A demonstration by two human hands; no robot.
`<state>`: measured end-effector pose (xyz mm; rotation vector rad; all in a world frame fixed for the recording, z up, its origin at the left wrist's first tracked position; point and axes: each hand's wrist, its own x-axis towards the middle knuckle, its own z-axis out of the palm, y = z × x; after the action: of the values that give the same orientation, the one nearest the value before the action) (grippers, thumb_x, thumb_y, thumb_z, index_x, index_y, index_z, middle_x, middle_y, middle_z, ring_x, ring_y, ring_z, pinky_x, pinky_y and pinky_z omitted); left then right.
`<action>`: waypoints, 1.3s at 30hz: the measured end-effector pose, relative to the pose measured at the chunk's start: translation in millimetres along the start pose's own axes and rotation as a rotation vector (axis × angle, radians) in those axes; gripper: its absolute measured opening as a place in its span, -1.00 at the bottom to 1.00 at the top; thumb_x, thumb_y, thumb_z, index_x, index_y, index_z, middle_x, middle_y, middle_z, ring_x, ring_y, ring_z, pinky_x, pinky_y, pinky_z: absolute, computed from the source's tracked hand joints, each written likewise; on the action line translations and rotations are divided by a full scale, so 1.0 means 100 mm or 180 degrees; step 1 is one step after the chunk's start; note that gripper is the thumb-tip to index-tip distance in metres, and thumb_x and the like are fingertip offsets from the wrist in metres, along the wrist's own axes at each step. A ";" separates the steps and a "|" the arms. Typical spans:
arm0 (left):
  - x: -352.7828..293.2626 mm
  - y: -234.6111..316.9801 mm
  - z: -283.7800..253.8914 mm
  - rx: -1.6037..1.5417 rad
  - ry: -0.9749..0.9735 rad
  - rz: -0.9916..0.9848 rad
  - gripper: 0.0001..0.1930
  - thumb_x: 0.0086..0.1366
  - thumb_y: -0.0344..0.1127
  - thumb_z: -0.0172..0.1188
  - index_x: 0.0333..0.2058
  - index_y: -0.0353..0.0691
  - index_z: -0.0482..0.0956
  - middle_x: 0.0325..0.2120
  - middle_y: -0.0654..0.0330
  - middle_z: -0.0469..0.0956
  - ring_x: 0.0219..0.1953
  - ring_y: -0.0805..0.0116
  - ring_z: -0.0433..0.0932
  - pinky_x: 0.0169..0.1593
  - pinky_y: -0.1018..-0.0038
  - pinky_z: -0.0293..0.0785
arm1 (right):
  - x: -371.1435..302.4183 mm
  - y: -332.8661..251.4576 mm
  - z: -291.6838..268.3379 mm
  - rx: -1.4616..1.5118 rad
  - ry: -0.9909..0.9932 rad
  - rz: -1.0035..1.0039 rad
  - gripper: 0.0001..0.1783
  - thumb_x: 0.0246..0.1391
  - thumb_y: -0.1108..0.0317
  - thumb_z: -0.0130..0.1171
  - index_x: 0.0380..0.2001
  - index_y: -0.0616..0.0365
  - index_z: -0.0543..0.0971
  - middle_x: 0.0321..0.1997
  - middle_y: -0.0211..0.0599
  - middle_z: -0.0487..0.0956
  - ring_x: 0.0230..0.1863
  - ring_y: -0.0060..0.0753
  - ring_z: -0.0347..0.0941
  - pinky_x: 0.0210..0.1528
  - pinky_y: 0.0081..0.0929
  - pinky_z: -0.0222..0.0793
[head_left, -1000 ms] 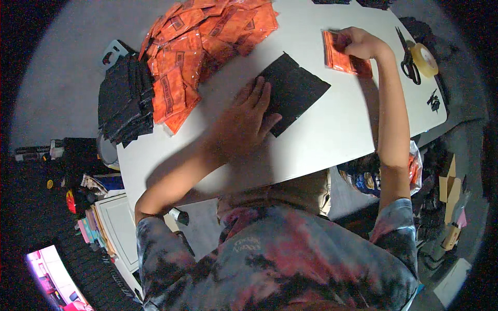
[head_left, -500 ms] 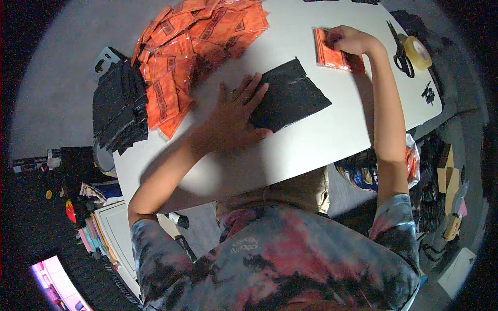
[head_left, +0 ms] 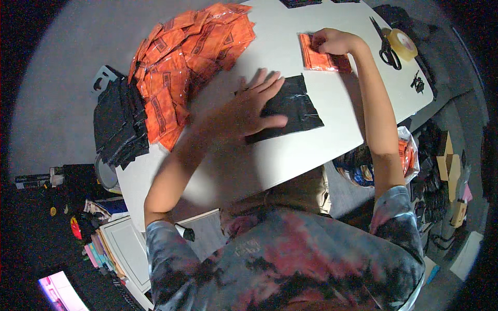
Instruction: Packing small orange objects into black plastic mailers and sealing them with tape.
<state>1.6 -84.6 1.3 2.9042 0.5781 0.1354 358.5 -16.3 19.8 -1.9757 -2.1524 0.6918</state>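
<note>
Left hand [head_left: 251, 111] splayed over black plastic rectangle [head_left: 296, 106]
Glossy orange plastic packet [head_left: 320, 61] at one o'clock is touched by curled right hand [head_left: 335, 42], grip unclear.

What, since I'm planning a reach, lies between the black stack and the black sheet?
Head view: orange packets, then white tabletop under the left hand and forearm.

Left grip [head_left: 248, 110] (spread wide) overlaps a black sheet [head_left: 294, 111]; right grip [head_left: 333, 42] touches an orange packet [head_left: 319, 61].
</note>
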 end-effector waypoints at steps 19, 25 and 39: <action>0.29 0.41 0.36 0.0131 0.0395 -0.0172 -0.04 0.34 0.20 0.22 0.46 -0.38 0.09 0.53 -0.11 0.00 0.54 -0.27 -0.06 0.41 -0.43 -0.08 | -0.16 0.23 -0.22 0.0397 0.0729 -0.0571 -0.78 0.17 0.38 0.23 -0.17 0.25 0.68 -0.24 -0.31 0.70 -0.18 -0.40 0.60 -0.03 -0.44 0.49; 0.33 0.46 0.36 0.0025 0.0600 -0.0137 -0.06 0.35 0.24 0.18 0.42 -0.41 0.18 0.51 -0.08 0.08 0.55 -0.18 -0.03 0.46 -0.36 -0.11 | -1.02 1.10 -0.42 0.0093 0.2298 0.0213 -0.71 0.33 0.24 0.19 -0.03 0.16 0.70 -0.17 -0.28 0.74 -0.13 -0.44 0.63 -0.02 -0.41 0.50; 0.34 0.77 0.29 -0.0133 0.0246 0.0200 -0.10 0.38 0.23 0.15 0.43 -0.36 0.20 0.50 -0.09 0.08 0.57 -0.11 -0.07 0.46 -0.41 -0.25 | -2.55 2.21 -0.23 -0.0265 0.2621 0.1268 -0.69 0.14 0.32 0.21 -0.07 0.09 0.75 -0.12 0.02 0.74 -0.07 0.00 0.72 0.07 -0.21 0.57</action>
<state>65.3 -146.0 -10.3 2.8881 0.4902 0.2662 600.6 -250.9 -1.3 -2.2032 -1.3339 -0.1885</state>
